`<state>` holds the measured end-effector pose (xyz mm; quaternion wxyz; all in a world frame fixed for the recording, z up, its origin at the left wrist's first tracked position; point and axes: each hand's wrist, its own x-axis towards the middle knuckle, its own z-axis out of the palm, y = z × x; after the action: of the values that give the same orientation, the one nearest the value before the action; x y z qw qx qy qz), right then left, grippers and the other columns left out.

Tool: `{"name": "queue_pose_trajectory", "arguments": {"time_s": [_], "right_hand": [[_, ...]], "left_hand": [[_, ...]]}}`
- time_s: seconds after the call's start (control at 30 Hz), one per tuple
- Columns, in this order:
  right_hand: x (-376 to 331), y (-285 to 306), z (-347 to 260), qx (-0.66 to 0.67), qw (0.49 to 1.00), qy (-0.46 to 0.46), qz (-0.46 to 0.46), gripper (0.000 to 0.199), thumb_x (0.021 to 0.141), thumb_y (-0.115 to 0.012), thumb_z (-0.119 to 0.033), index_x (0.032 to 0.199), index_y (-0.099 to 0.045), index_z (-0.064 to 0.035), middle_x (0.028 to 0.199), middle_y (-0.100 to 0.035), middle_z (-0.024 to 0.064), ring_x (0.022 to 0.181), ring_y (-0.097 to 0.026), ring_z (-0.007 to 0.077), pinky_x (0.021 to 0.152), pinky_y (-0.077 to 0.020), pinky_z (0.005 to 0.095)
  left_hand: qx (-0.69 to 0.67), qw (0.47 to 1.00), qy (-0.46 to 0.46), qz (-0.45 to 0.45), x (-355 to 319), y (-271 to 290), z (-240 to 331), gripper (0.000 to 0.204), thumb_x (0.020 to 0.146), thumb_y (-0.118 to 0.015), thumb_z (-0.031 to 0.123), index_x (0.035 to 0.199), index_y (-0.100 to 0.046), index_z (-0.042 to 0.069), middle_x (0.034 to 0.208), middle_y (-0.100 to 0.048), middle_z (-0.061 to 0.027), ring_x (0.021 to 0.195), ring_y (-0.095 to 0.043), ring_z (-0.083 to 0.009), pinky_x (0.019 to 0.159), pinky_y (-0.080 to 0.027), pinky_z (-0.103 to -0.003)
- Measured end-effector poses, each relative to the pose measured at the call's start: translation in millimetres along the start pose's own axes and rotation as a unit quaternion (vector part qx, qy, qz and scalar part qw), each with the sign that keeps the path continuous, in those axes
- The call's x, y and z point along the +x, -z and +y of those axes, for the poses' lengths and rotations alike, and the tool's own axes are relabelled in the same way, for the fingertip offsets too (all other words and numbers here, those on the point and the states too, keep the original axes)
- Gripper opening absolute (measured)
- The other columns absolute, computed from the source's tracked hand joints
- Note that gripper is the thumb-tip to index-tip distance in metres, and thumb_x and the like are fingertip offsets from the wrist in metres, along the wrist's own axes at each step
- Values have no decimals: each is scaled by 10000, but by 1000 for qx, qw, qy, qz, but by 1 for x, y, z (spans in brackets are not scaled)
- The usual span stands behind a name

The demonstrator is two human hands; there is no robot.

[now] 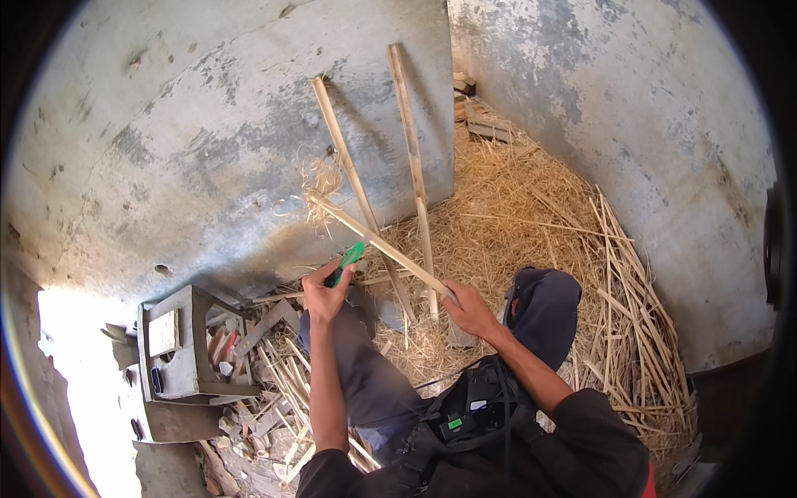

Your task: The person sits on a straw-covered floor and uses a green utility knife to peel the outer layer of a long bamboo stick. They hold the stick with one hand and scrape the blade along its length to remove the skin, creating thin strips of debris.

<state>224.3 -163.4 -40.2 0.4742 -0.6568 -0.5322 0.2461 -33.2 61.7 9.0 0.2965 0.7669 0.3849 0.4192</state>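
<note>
The left hand (326,295) grips a green knife (354,251) just beside the strip (383,244), whose near end the right hand (470,310) clasps; shavings (322,184) crowd its far end, the middle apparently unshaved.

Noted a pale, narrow wooden strip (390,251), gripped near its lower end in the right hand (471,310). Slants upward and leftward, straight along its length. Carries thin, tangled, curled shavings (322,179) at the far end. Also noted a green-and-black hand tool (349,256) in the left hand (324,296). Tilted, with green end pointing up and rightward, just beside the strip. Cannot tell whether touching.
</note>
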Motion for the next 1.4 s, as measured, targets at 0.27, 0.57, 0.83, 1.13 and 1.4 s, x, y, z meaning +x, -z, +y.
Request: {"name": "queue_pose_trajectory", "arguments": {"time_s": [0.27, 0.57, 0.83, 1.13, 1.4], "right_hand": [[3, 3, -6, -29, 999, 1, -29, 342, 1079, -559, -172, 1331, -693, 17, 786, -658, 227, 708, -664, 382, 711, -509, 493], [3, 0, -1, -18, 1000, -16, -20, 401, 1080, -526, -162, 1397, -702, 10, 743, -636, 196, 671, -649, 336, 693, -509, 474], [6, -1, -8, -6, 999, -29, -32, 454, 1102, -534, -170, 1483, -660, 44, 884, -704, 286, 809, -719, 421, 783, -544, 513], [9, 1, -15, -2, 999, -33, -37, 452, 1127, -530, -166, 1500, -644, 63, 857, -687, 271, 783, -706, 392, 777, -541, 490], [10, 0, -16, 7, 998, -45, -31, 458, 1134, -525, -162, 1522, -631, 57, 854, -681, 256, 775, -697, 373, 779, -537, 486]], "left_hand": [[4, 993, -31, -115, -2, -10, -8, 346, 906, -956, 266, 1122, -880, 6, 1061, -869, -180, 956, -851, -290, 897, -644, -395], [21, 986, -73, -148, -5, -13, 8, 317, 896, -955, 257, 1141, -897, 66, 948, -854, -151, 761, -794, -224, 741, -611, -348], [28, 988, -89, -122, -4, -13, 11, 299, 895, -950, 247, 1129, -901, 67, 910, -849, -146, 727, -791, -232, 713, -608, -340], [49, 992, -66, -97, -7, -15, 16, 312, 892, -950, 265, 1116, -899, 52, 887, -844, -144, 734, -800, -239, 713, -611, -355], [78, 993, -59, -67, -9, -19, 20, 326, 880, -952, 295, 1118, -907, 77, 885, -844, -140, 735, -804, -256, 715, -614, -360]]}}
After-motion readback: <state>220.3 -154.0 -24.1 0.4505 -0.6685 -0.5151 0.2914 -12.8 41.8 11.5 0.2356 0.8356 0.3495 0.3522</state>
